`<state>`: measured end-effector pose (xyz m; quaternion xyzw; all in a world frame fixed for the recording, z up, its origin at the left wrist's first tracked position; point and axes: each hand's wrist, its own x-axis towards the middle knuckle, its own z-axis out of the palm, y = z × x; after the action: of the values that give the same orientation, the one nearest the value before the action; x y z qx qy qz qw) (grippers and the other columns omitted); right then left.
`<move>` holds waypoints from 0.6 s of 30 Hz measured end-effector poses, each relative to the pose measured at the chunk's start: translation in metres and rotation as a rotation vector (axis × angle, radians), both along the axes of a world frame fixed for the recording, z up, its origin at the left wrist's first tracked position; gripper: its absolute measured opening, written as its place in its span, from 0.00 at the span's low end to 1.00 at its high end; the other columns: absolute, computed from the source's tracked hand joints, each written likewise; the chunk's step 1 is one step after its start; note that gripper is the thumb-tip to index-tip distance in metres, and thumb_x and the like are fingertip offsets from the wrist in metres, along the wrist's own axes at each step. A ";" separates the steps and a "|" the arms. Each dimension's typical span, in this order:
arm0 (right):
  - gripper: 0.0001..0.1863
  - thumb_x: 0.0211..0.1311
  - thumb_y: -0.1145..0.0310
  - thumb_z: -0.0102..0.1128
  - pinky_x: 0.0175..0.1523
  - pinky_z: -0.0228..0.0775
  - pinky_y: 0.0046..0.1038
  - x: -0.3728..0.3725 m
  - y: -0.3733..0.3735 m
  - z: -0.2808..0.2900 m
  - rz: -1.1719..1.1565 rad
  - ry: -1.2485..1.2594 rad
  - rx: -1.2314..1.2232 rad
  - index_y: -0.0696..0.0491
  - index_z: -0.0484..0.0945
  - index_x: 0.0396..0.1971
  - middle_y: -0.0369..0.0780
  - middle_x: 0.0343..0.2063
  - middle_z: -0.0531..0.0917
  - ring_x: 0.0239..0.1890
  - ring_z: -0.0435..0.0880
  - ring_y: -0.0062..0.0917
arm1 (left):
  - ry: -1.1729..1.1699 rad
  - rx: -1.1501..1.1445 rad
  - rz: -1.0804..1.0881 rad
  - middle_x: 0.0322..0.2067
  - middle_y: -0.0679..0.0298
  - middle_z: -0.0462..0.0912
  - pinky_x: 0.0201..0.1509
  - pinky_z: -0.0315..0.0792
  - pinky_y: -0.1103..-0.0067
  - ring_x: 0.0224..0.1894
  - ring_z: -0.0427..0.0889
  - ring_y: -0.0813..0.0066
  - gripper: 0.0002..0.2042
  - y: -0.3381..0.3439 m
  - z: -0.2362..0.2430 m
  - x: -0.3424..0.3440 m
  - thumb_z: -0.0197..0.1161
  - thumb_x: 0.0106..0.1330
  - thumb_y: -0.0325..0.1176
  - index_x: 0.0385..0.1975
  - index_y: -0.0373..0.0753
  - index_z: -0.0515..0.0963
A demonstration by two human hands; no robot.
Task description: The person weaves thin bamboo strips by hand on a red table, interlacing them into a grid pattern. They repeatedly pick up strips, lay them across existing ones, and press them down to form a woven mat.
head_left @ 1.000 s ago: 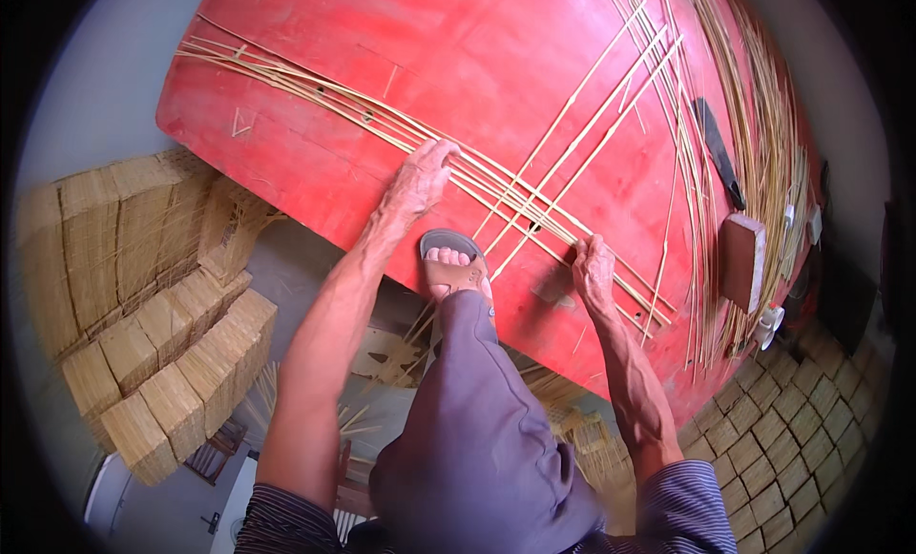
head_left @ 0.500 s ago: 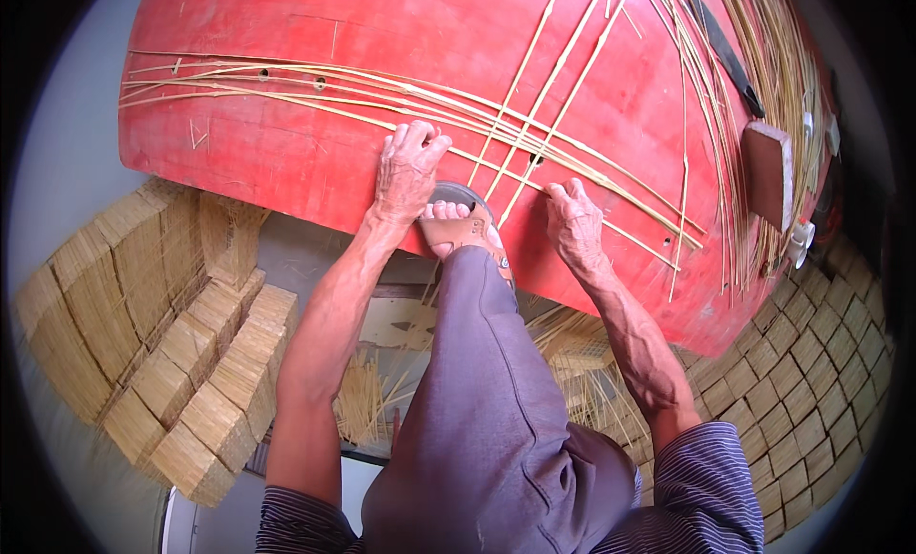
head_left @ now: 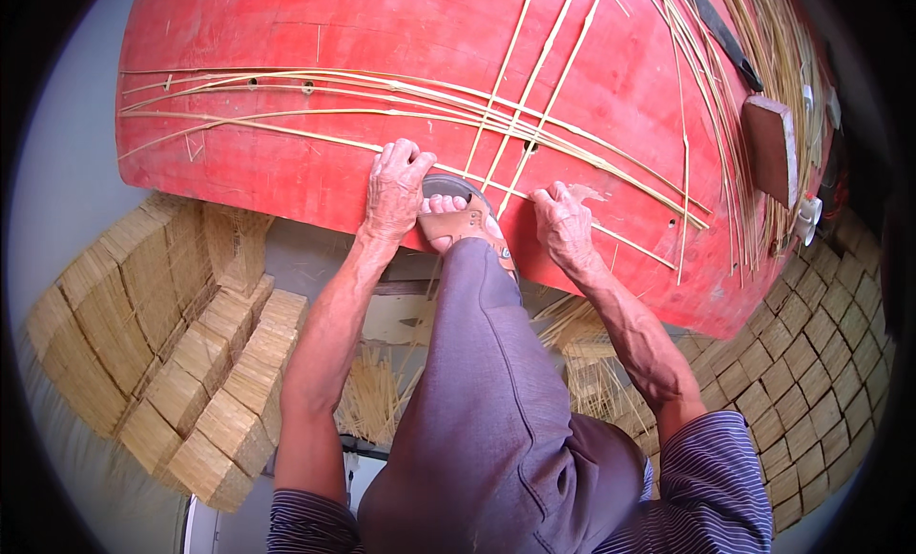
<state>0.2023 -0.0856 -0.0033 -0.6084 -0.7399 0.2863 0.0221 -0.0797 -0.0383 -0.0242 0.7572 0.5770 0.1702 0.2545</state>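
Observation:
Across a red board (head_left: 286, 182) lie several long, thin bamboo strips (head_left: 572, 154). My left hand (head_left: 393, 193) is closed on the strip closest to the board's near edge. Farther right along that same bamboo strip (head_left: 482, 180), my right hand (head_left: 563, 226) is closed on it too, with the fingers curled. Three crossing strips (head_left: 544, 56) run from the far edge down under the sideways ones. Between my hands, my sandalled foot (head_left: 458, 218) presses on the board's near edge and the lower ends of the crossing strips.
A large bundle of loose strips (head_left: 763, 39) covers the right side, beside a dark flat blade-like bar (head_left: 718, 34) and a brownish block (head_left: 769, 148). Stacked bundles of cut strips (head_left: 105, 296) stand low on the left, more (head_left: 792, 392) on the right.
Both hands have drawn the nearest strip toward me, parting it from the other sideways strips. My right hand has shifted slightly left and down. The foot stays on the edge.

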 end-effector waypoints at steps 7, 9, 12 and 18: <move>0.05 0.58 0.76 0.54 0.31 0.72 0.44 0.002 0.000 -0.003 0.018 -0.002 -0.013 0.53 0.76 0.34 0.45 0.32 0.76 0.32 0.80 0.44 | 0.023 0.012 -0.020 0.34 0.59 0.73 0.44 0.72 0.67 0.39 0.75 0.59 0.10 0.004 0.001 -0.004 0.60 0.55 0.20 0.36 0.39 0.79; 0.05 0.58 0.76 0.54 0.31 0.72 0.44 0.002 0.001 -0.003 0.031 -0.006 -0.005 0.53 0.76 0.34 0.46 0.32 0.76 0.32 0.81 0.44 | 0.046 -0.003 -0.062 0.34 0.59 0.73 0.44 0.71 0.65 0.40 0.75 0.58 0.08 0.004 0.001 -0.009 0.59 0.55 0.23 0.35 0.40 0.78; 0.05 0.59 0.76 0.53 0.31 0.72 0.44 0.001 0.002 0.001 0.042 -0.015 -0.012 0.52 0.76 0.34 0.46 0.32 0.76 0.32 0.80 0.44 | 0.061 -0.023 -0.089 0.34 0.58 0.73 0.44 0.72 0.66 0.40 0.75 0.58 0.09 0.004 0.003 -0.011 0.60 0.56 0.21 0.36 0.39 0.78; 0.03 0.61 0.72 0.58 0.29 0.71 0.43 0.004 0.012 0.001 -0.013 0.077 0.017 0.52 0.75 0.34 0.46 0.29 0.75 0.32 0.80 0.44 | -0.039 0.048 -0.004 0.35 0.58 0.74 0.45 0.73 0.66 0.41 0.76 0.56 0.11 0.012 0.001 -0.002 0.60 0.58 0.20 0.40 0.38 0.79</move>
<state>0.2066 -0.0738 -0.0022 -0.6015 -0.7370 0.3030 0.0574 -0.0819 -0.0267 -0.0233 0.7608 0.5661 0.1982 0.2480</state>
